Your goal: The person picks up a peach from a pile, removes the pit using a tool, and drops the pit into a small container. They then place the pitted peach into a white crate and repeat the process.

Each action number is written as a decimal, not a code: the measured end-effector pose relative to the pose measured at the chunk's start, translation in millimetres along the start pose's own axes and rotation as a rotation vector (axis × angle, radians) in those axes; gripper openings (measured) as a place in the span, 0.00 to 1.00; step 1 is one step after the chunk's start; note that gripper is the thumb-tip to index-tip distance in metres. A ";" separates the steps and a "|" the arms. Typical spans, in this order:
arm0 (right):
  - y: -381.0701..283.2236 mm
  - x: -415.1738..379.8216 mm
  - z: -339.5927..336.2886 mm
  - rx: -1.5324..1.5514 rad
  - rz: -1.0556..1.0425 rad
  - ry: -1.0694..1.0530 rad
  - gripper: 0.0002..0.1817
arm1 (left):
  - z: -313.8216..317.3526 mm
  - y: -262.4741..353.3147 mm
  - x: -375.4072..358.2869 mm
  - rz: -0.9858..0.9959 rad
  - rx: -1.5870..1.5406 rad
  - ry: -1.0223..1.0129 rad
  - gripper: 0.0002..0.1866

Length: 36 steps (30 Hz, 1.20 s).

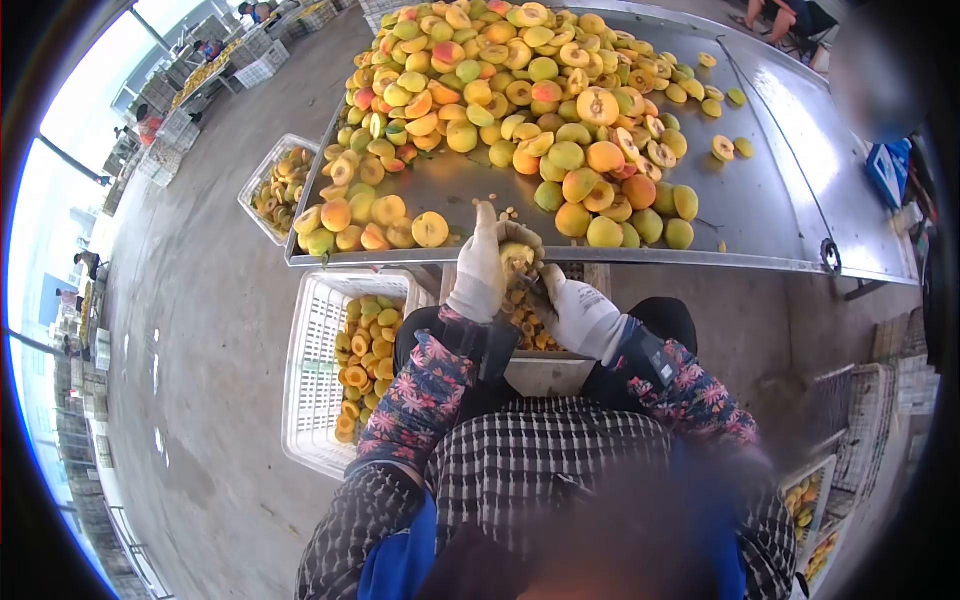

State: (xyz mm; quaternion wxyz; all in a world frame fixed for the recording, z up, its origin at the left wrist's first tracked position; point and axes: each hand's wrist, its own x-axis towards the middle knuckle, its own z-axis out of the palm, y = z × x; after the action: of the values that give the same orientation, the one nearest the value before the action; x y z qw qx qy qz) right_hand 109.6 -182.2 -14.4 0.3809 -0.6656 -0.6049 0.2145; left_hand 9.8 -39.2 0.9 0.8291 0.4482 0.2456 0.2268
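Note:
My left hand [483,268], in a white glove with darker fingertips, is closed around a cut yellow peach [517,256] just off the table's front edge. The thumb points up beside the fruit. My right hand [582,314], gloved likewise, presses up to the peach from the right with its fingers closed. A small dark shape shows at those fingers, but I cannot make out what it is. Beyond both hands, a large heap of whole and halved peaches [470,85] lies on the metal table [455,190]. Several loose pits [508,214] lie near my left hand.
A white crate [300,375] of peach halves stands at my left, below the table. Another crate [530,330] with cut pieces sits under my hands. A third crate [247,200] stands by the table's left edge. Another person's gloved hand [906,219] is at the far right.

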 end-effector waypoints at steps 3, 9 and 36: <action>-1.7 8.6 -10.1 0.116 0.034 -0.016 0.21 | 24.4 -12.4 -0.4 0.205 -0.212 0.204 0.35; 14.5 6.1 -2.6 -0.168 0.012 -0.075 0.21 | 14.5 -13.4 1.2 0.175 -0.017 0.246 0.30; -8.0 -1.7 -7.8 1.049 0.636 -0.187 0.15 | 13.7 -22.1 19.6 0.106 0.053 0.072 0.28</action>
State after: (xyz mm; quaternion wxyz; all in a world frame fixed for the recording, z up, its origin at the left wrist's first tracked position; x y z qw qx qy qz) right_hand 110.0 -185.9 -3.7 0.5201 -0.5159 -0.2217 0.6436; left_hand 36.8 -47.1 -15.5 0.7943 0.4739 0.2572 0.2799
